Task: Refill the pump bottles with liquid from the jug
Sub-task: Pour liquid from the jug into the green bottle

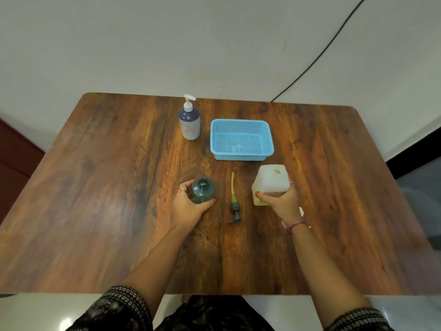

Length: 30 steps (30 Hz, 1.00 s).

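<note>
A small teal bottle [203, 189] stands upright on the wooden table [107, 187] with its neck open, and my left hand [188, 206] is wrapped around its near side. Its dark pump head [235, 210], with a long yellowish tube, lies flat on the table between my hands. My right hand [282, 204] grips a translucent white jug [270, 181] that is tipped over, its base facing up and away; a little yellowish liquid shows at its lower near corner. A second pump bottle [189, 120], dark blue and white with a white pump, stands at the back.
A light blue perforated basket [241, 156] sits at the back right of centre, just beyond the jug. A black cable [322, 53] runs down the wall behind the table. The table's near edge is close to my body.
</note>
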Tool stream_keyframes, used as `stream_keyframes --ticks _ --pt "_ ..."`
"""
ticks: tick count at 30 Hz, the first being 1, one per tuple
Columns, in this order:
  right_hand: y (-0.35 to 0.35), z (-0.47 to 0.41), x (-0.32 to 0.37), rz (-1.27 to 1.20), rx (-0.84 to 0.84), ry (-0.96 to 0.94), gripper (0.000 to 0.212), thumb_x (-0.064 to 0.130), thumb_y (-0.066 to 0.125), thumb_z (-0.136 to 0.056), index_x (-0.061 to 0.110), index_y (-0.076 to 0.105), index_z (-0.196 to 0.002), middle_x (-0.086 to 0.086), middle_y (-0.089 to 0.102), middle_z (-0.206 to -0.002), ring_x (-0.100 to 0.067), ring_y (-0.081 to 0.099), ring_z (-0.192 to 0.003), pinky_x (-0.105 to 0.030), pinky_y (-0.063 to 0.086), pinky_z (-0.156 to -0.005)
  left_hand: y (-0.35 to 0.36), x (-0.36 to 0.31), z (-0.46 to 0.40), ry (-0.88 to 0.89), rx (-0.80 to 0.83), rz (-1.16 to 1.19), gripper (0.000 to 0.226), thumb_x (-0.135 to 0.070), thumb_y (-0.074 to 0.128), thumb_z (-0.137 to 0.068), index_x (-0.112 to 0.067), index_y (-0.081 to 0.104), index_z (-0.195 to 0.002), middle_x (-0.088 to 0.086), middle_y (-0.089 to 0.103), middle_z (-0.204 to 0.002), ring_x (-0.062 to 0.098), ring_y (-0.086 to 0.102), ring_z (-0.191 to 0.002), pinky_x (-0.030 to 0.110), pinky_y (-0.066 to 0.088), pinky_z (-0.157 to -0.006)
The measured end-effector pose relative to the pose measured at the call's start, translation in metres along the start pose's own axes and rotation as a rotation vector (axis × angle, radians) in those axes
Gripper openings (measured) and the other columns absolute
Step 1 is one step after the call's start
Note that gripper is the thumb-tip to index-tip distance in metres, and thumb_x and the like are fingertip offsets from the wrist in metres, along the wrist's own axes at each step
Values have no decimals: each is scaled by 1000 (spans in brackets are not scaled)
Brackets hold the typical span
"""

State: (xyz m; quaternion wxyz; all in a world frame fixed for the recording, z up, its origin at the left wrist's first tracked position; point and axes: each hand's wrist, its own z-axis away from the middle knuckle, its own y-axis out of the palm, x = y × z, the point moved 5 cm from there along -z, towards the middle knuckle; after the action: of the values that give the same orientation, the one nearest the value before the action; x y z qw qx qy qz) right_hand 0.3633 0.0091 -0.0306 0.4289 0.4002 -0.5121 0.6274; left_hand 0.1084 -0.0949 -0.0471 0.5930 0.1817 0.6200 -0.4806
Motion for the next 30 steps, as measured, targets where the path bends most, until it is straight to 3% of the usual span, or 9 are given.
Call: stream_keyframes --ticks 9,12,16,18,21,25,28,30 --pt "-5 2 -24 35 5 57 89 16 88 -65 16 39 -140 -2 55 -127 -17 51 -120 -39 52 -95 3 16 -5 8 24 24 74 -20 89 -62 -15 48 -124 -3 59 -115 3 56 -98 8 41 -80" --pt "-5 1 -29 38 24 68 89 21 87 -66 18 38 -141 0 54 -130 -15 50 -122 -38 51 -97 5 20 -5 11 29 25 78 -23 89 -62 -18 46 -126 -2 58 -120 9 57 -106 22 47 -91" --pt "-1 14 -35 40 -28 103 90 17 87 -67 15 36 -141 5 50 -130 -10 47 -120 -30 46 -97 6 25 -6 0 24 -2 95 -27 90 -59 -16 38 -137 0 52 -131 14 52 -118 28 44 -100" --pt "3 33 -47 14 -91 191 83 13 84 -70 14 36 -137 3 49 -132 -13 48 -120 -32 44 -100 7 29 -4 -17 44 -6 103 -30 90 -57 -16 33 -141 1 49 -137 16 49 -125 34 41 -108" --pt "15 68 -61 83 -120 274 52 9 78 -77 16 46 -118 -5 52 -125 -21 56 -113 -32 50 -92 6 35 0 -41 68 14 105 -25 91 -59 -12 30 -144 2 46 -141 17 46 -129 33 38 -110" --pt "37 86 -54 278 43 85 32 3 68 -82 20 52 -105 0 49 -115 -17 56 -106 -31 51 -94 6 35 2 -52 80 42 101 -15 89 -63 -9 29 -144 3 46 -141 14 45 -128 26 36 -106" --pt "59 76 -37 563 273 -205 33 3 56 -89 16 58 -120 0 48 -129 -13 50 -115 -24 40 -104 6 30 2 -39 81 40 96 -14 88 -64 -9 33 -142 2 50 -137 14 49 -125 23 39 -102" --pt "75 66 -27 799 399 -402 41 3 48 -93 15 53 -132 -4 42 -143 -22 45 -125 -29 38 -107 7 26 3 -32 75 36 87 -11 87 -65 -9 39 -138 0 53 -131 12 52 -118 18 39 -95"
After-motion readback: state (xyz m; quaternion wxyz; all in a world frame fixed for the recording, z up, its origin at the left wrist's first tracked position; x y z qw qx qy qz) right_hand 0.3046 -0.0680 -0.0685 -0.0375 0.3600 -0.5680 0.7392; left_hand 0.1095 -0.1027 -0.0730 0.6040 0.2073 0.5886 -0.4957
